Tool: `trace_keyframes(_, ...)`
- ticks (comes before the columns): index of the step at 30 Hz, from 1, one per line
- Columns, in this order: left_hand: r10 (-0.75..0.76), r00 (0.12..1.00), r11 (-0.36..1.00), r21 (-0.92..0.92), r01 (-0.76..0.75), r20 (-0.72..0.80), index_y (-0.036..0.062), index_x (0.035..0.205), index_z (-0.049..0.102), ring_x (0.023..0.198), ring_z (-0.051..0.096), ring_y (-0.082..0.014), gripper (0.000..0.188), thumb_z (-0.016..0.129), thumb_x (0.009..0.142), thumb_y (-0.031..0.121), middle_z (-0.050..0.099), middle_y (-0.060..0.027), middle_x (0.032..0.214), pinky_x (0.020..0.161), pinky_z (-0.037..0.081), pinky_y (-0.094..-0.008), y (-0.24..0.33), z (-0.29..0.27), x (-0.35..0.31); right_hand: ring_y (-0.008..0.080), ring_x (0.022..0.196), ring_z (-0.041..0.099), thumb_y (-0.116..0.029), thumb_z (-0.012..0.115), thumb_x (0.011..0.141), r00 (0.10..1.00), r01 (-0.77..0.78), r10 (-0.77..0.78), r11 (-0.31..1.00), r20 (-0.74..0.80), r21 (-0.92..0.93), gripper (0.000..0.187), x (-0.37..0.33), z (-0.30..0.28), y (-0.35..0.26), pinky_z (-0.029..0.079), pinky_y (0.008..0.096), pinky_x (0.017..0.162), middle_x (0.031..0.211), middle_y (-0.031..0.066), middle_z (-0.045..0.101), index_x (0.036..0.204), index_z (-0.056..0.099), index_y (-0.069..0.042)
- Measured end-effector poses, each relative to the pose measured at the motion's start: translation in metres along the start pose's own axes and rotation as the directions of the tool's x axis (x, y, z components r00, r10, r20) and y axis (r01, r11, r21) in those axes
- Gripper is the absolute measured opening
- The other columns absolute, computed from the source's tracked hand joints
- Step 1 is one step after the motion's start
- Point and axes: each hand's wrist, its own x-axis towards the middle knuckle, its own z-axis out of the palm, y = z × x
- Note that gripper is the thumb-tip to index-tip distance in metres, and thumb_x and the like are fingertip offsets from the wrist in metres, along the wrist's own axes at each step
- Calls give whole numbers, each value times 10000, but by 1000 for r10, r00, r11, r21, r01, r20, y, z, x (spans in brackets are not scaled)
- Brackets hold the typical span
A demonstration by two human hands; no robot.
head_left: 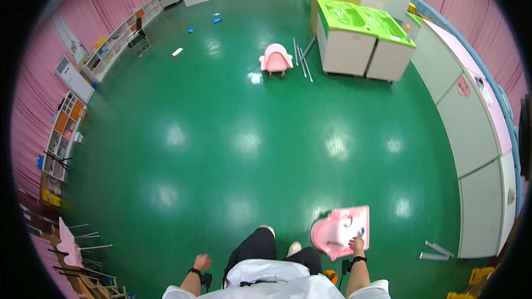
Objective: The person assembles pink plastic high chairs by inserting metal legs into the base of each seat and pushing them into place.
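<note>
A pink plastic chair (327,232) lies on the green floor just ahead of me, to the right of my feet. Its wide flat part faces up, with small grey and dark pieces on it. Over its right part is my right hand (356,243), fingers spread, close to a small dark grey piece (361,232); whether they touch is too small to tell. My left hand (203,262) hangs at my left side above the floor, fingers curled, with nothing visible in it. Both wrists wear black bands.
Metal tubes (436,250) lie at the right by a long white cabinet (482,205). Farther off stand another pink chair (276,58), more tubes (302,60) and a green-topped sink unit (354,50). Shelves (62,133) and an upturned pink-seated chair (68,241) line the left.
</note>
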Motion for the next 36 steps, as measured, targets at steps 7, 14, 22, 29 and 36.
trace_keyframes(7, -832, 444, 242, -504, 829, 331, 26, 852, 629, 660, 646, -314, 252, 551, 786, 256, 673, -181, 804, 574, 504, -446, 77, 10, 92, 241, 628, 647, -239, 482, 872, 791, 507, -527, 280, 311, -815, 330, 88, 33, -82, 539, 369, 633, 831, 182, 672, 978, 617, 43)
trace_keyframes(14, -86, 996, 994, -61, 86, 13, 44, 774, 628, 655, 593, -286, 228, 557, 818, 257, 617, -140, 700, 590, 469, -420, 122, -31, 370, 245, 635, 662, -182, 506, 855, 978, -38, 145, 831, 150, -555, 267, 24, 55, -77, 542, 364, 566, 822, 145, 672, 971, 616, 32)
trace_keyframes(22, -17, 1000, 756, -655, 4, -13, 1, 1009, 619, 719, 609, -179, 306, 546, 891, 274, 656, -89, 816, 646, 487, -309, 371, -180, 593, 328, 861, 672, -401, 598, 791, 887, 434, -75, 470, 455, -769, 408, 65, 115, -110, 532, 413, 736, 1007, 171, 674, 1001, 669, -57)
trace_keyframes(29, -262, 958, 822, -493, 286, 118, 7, 1014, 638, 762, 656, -188, 283, 571, 880, 247, 682, -101, 853, 639, 524, -322, 284, -214, 600, 433, 992, 590, -296, 516, 822, 968, 249, -109, 488, 225, -837, 351, 207, 277, -268, 481, 481, 851, 1019, 272, 628, 939, 665, 0)
trace_keyframes(36, -653, 748, 550, -606, 576, 119, 3, 939, 628, 609, 616, -187, 299, 545, 876, 283, 661, -77, 755, 491, 457, -327, 242, -262, 584, 406, 952, 615, -285, 505, 838, 807, 566, -476, 451, 350, -690, 322, 277, 431, -531, 494, 464, 851, 982, 217, 660, 999, 667, -57)
